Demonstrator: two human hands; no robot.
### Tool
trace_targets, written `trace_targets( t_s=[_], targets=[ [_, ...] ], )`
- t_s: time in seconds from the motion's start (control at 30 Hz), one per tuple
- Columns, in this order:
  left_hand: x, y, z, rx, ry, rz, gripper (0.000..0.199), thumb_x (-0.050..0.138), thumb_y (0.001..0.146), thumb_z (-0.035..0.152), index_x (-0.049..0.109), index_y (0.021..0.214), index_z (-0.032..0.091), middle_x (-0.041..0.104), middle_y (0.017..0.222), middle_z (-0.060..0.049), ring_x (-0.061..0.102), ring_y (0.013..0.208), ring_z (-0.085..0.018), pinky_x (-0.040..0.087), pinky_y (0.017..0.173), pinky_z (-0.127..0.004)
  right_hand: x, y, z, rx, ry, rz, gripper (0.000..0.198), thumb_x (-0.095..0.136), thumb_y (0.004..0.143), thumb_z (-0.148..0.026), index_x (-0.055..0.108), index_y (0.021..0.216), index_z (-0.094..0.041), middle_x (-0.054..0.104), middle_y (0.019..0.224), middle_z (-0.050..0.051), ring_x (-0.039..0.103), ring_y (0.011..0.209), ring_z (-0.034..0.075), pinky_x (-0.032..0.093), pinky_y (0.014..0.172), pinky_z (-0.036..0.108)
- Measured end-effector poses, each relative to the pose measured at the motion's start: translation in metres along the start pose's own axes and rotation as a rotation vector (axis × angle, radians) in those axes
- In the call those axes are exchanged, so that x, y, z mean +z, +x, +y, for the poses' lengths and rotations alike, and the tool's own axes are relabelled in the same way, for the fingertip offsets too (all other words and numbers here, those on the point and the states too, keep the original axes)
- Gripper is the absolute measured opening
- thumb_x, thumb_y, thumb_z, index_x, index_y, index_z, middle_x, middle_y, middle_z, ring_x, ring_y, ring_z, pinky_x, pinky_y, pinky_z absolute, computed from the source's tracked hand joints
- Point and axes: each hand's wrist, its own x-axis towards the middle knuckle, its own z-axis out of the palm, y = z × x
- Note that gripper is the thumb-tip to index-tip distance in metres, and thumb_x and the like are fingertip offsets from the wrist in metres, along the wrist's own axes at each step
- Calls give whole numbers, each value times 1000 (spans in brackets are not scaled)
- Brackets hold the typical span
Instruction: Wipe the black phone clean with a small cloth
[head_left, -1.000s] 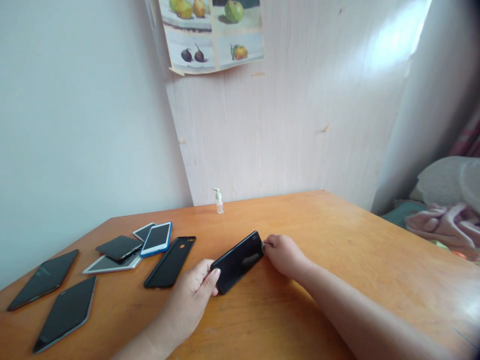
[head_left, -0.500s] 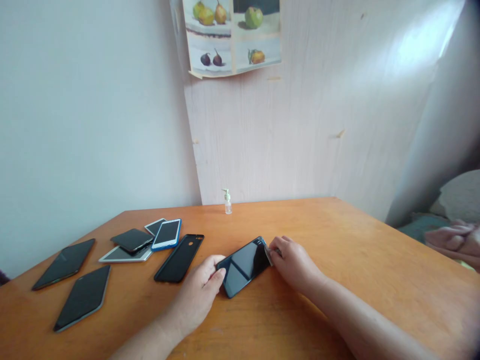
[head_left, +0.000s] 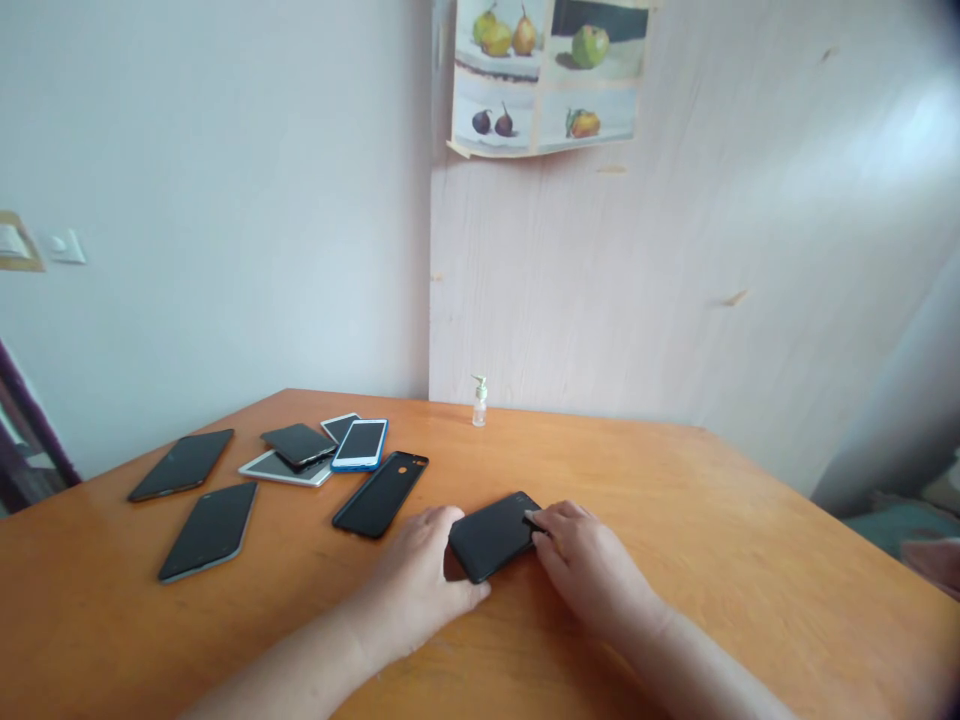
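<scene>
A dark smartphone (head_left: 493, 536) lies at a slant between my hands, close above or on the table; I cannot tell which. My left hand (head_left: 416, 580) spans its left end, forefinger at the far corner and thumb at the near one. At the right end, the fingers of my right hand (head_left: 589, 560) are closed over the phone's edge. Whether a thin pale piece is still under them is hidden. To the left lies an empty black phone case (head_left: 381, 495), its inner side up.
Left on the wooden table (head_left: 637, 490) are a blue-edged white phone (head_left: 360, 445), a black phone (head_left: 298, 443) over a white one (head_left: 262, 466), and two dark devices (head_left: 210, 530) (head_left: 182, 464). A small pump bottle (head_left: 480, 402) stands behind. Another person's hand (head_left: 934, 562) shows at the right edge.
The view has swung left. The phone's face has lost its bright reflection and looks matte. My left hand has opened wider around its end; the pale piece at my right fingers no longer shows.
</scene>
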Motion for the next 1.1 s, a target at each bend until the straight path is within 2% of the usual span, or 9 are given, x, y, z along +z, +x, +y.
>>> trace_targets(
  t_s=[0.1,0.3,0.5,0.87,1.1],
  targets=[
    [0,1,-1,22,73,16,38,77,64,34,59,95,22,59,100,-5,57,100,-27,44,83,-34,-3,-7,-16,-72,-66,-34,34,45,95,-24,68,120,-20,68,115,9,59,106,25,42,98,36],
    [0,0,-7,38,87,-4,46,82,60,46,59,92,22,56,98,-3,56,94,-25,44,79,-32,-9,-18,-38,-150,-110,-147,39,41,98,-34,61,131,-25,61,135,4,54,120,27,43,100,43],
    [-1,-1,-10,63,86,-24,54,84,56,53,61,95,23,55,98,-3,57,96,-26,45,79,-32,-9,-17,-35,-152,-127,-172,41,39,99,-36,61,131,-22,60,136,6,53,126,27,43,102,45],
    [-13,-11,6,-7,142,-109,45,75,60,47,61,96,23,54,100,-6,57,101,-30,48,85,-36,-9,-20,-35,-160,-148,-221,47,41,98,-41,60,133,-16,56,140,10,52,128,29,42,105,47],
    [-4,-9,1,42,133,-23,61,77,59,49,58,111,23,56,105,-7,54,106,-31,45,91,-38,-7,-18,-30,-165,-152,-226,49,35,101,-43,54,138,-19,53,143,9,49,131,27,43,105,47]
  ],
)
